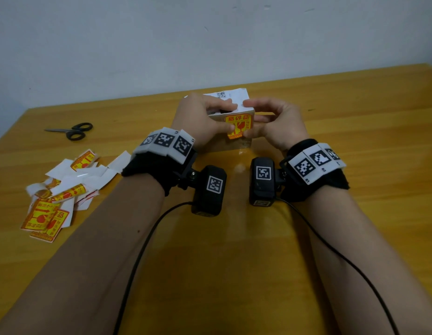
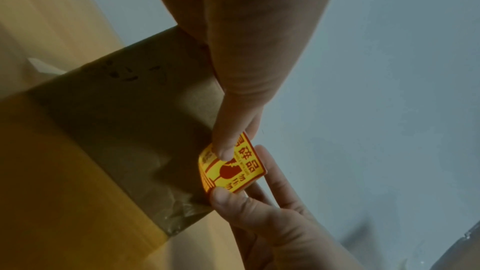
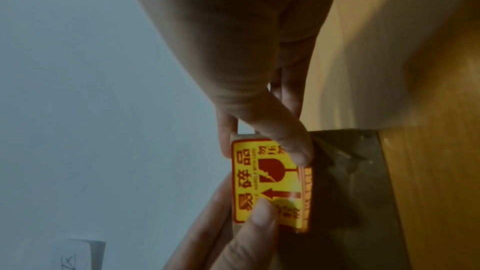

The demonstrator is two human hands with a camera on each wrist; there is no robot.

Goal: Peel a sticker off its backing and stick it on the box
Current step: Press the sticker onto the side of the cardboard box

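A small brown cardboard box (image 1: pixel 241 147) stands on the table with a white label on top. A yellow and red fragile sticker (image 1: pixel 239 124) lies on its near face, just under the top edge. My left hand (image 1: pixel 217 117) curls its fingers over the box top, and its thumb (image 2: pixel 233 130) presses the sticker (image 2: pixel 233 169). From the other side my right hand (image 1: pixel 256 119) grips the box, fingers on top and thumb (image 3: pixel 283 137) on the sticker (image 3: pixel 265 182). The sticker's lower strip looks slightly lifted off the box (image 3: pixel 350 192).
A heap of peeled backing papers and spare stickers (image 1: pixel 65 187) lies at the left of the wooden table (image 1: pixel 234 262). Black scissors (image 1: pixel 72 131) rest behind the heap. Camera cables trail from both wrists toward me. A pale wall stands just behind the table.
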